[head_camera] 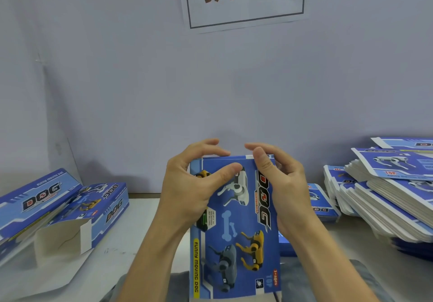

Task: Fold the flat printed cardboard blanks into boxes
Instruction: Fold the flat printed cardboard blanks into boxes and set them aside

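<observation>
Two finished boxes [63, 208] are lying at the left of the table [131, 243], and in the middle the left hand [187, 191] is gripping the upright box [234, 226] being folded — thumb on its printed face, fingers curling over its top edge. The right hand [281, 184] is pinching the same edge, thumb in front, fingers half-curled behind. Light, stiff card, probably slick and easy to crease — best held along edges and score lines; flat blanks [386, 196] are waiting at right.
</observation>
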A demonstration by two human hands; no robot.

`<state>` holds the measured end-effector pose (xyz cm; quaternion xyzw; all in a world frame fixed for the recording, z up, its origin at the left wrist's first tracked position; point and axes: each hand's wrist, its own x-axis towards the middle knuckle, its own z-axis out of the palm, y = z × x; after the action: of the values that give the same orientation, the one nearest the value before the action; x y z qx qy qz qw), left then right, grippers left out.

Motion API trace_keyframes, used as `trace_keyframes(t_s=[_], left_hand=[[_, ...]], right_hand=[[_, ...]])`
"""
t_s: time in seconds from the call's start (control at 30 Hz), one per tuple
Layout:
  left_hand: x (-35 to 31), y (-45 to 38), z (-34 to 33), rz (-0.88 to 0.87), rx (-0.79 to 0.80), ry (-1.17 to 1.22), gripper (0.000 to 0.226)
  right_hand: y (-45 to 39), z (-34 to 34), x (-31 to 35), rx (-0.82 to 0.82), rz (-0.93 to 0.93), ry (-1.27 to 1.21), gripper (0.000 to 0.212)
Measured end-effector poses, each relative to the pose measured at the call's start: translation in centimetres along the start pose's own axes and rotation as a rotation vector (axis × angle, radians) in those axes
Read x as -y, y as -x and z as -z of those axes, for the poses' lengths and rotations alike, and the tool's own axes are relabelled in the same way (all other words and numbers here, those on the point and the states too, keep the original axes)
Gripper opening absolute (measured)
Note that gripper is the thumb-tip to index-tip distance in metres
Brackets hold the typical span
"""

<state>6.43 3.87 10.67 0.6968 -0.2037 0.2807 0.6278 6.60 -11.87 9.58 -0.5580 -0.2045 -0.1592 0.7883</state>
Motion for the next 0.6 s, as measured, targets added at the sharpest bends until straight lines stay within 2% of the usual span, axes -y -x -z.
trace_keyframes(t_s=[0.1, 0.23, 0.3, 0.4, 0.47, 0.53, 0.6], left_hand=[[0.0, 0.0, 0.2, 0.037, -0.002, 0.015, 0.015], [-0.5, 0.0, 0.1, -0.001, -0.02, -0.091, 0.03], [-0.6, 0.0, 0.3, -0.022, -0.078, -0.076, 0.027], [-0.2, -0.6, 1.5, -0.011, -0.337, -0.033, 0.022], [0.5, -1.1, 2.8, 0.023, -0.597, 0.029, 0.02], [1.4, -1.4, 3.9, 0.064, -0.849, 0.176, 0.024], [2.2, -1.4, 4.4, 0.132, -1.005, 0.309, 0.03]], right_hand=[[-0.2, 0.0, -0.1, -0.019, -0.004, -0.035, 0.022], [-0.1, 0.0, -0.1, -0.005, -0.013, 0.009, 0.026], [-0.4, -0.1, -0.1, -0.034, 0.014, 0.038, 0.028], [-1.0, -0.1, 0.3, -0.232, 0.171, 0.269, 0.007], [-1.1, -0.3, 1.0, -0.302, 0.269, 0.396, 0.017], [-1.0, -0.6, 2.0, -0.173, 0.216, 0.42, 0.026], [-0.6, -1.4, 2.9, 0.095, 0.011, 0.489, 0.037]])
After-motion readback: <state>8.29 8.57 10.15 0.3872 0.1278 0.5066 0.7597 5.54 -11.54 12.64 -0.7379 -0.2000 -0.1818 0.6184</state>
